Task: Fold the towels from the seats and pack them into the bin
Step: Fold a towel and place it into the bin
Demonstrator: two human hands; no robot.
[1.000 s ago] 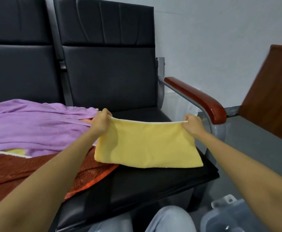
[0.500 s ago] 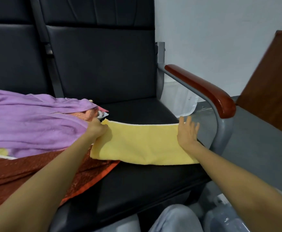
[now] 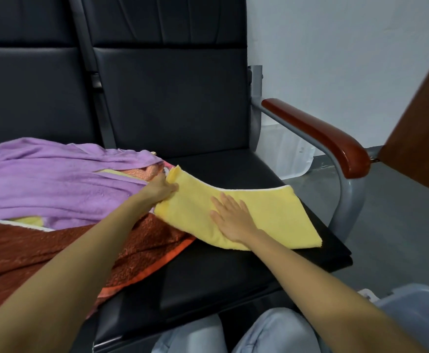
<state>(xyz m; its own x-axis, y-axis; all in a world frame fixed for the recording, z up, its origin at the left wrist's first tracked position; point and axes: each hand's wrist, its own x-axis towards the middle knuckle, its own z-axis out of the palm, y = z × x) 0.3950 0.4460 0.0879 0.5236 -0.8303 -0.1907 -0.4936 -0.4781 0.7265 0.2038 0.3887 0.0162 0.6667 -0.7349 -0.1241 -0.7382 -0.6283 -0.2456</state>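
A yellow towel point(image 3: 272, 212), folded into a long strip, lies on the black seat point(image 3: 221, 271). My left hand point(image 3: 161, 191) pinches the strip's left end, which curls up slightly. My right hand point(image 3: 230, 217) lies flat on the middle of the yellow towel with fingers spread. A purple towel point(image 3: 55, 179) is heaped on the seat to the left, over an orange towel point(image 3: 146, 173) and a rust-brown towel point(image 3: 42, 253). A corner of the pale blue-grey bin point(image 3: 417, 314) shows at the bottom right.
A grey metal armrest with a red-brown wooden pad point(image 3: 318, 136) bounds the seat on the right. A brown wooden panel point(image 3: 422, 128) stands further right. My knees in light jeans point(image 3: 272, 332) are below the seat's front edge. Grey floor lies to the right.
The yellow towel was laid down on the seat from being held up. My right hand let go of its right end and slid left onto its middle. My left hand kept its hold.
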